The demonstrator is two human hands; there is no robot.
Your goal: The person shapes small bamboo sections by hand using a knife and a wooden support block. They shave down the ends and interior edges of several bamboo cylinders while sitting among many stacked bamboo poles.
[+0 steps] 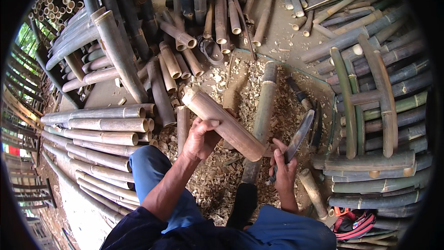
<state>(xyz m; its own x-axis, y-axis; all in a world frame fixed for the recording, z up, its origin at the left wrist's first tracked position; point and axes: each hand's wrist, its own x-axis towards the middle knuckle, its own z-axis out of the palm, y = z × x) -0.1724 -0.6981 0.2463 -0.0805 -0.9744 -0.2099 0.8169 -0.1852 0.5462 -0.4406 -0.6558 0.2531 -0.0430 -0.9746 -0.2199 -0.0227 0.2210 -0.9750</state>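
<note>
My left hand is closed around a short bamboo section, thumb on top. The section tilts, its pale cut end up at the left and its other end down near my right hand. My right hand grips a knife with a broad metal blade that points up and to the right; its handle is mostly hidden in my fingers. The blade looks apart from the bamboo. Beneath the held section, a longer bamboo pole runs away from me between my knees.
Wood chips cover the ground around the pole. Bamboo lengths are stacked at left, and a bamboo frame stands among poles at right. A sandal lies ahead, a short bamboo piece and red-black bag at lower right.
</note>
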